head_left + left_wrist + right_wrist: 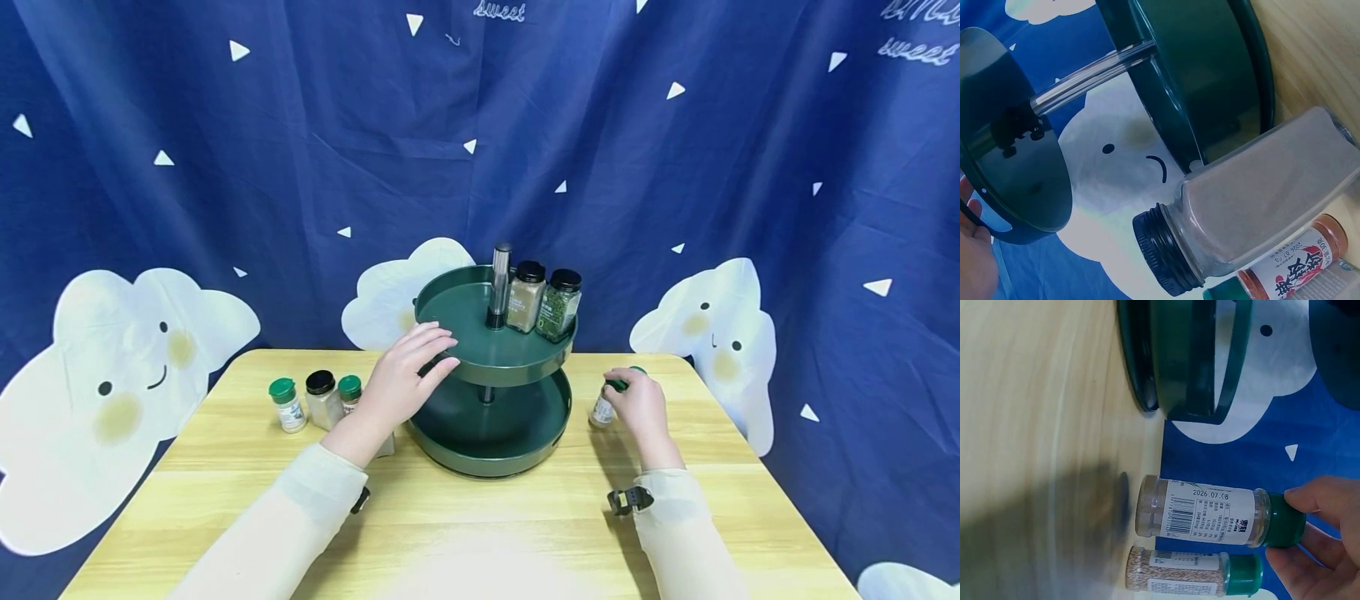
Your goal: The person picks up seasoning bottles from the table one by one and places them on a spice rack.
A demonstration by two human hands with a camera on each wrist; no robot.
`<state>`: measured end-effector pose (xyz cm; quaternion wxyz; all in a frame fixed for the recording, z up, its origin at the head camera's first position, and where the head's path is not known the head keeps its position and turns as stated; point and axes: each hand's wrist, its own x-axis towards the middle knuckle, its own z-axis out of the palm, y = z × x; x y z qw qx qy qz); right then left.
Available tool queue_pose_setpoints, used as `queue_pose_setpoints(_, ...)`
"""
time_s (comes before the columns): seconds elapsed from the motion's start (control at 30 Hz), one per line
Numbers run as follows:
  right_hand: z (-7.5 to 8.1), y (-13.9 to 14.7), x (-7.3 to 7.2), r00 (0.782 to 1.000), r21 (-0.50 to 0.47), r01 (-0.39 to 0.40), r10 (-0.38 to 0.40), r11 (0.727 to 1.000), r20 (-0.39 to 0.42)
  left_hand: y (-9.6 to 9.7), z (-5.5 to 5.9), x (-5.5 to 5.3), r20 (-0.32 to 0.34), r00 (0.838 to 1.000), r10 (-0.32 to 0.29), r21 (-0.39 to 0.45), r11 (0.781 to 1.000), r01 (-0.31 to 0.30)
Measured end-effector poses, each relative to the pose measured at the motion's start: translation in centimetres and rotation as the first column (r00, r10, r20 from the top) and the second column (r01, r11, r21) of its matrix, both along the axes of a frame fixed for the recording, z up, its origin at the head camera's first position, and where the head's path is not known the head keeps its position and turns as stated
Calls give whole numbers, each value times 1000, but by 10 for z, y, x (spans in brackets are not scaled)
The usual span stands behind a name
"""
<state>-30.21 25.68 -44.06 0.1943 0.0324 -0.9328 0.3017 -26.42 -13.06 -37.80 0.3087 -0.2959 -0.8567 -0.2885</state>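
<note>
A two-tier dark green rotating rack (pixel 486 462) stands mid-table. My left hand (pixel 408 371) is at the left rim of its upper tray (pixel 465 308), fingers extended over the edge; the left wrist view shows the fingertips by the slot in that rim. My right hand (pixel 639 404) pinches the green cap of a small spice bottle (pixel 1210 512) between thumb and fingers, right of the rack. Its bottom is close over the table. Beside it is a second green-capped bottle (pixel 1175 570) with small pale grains.
Two black-capped spice jars, one tan (pixel 525 298) and one green (pixel 559 307), stand on the upper tray by the metal post (pixel 499 287). Left of the rack are a green-capped bottle (pixel 288 407), a black-capped jar (pixel 324 402), a red-brown seasoning bottle (pixel 1297 256) and a large clear jar (pixel 1266 187).
</note>
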Motion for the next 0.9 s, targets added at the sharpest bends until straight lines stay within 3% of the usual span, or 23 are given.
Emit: queue_pose_setpoints(0.9,28,-7,15,996,6,2,-1,1000,-94,0,-1,0,10,1000,11,-2,1000,-11)
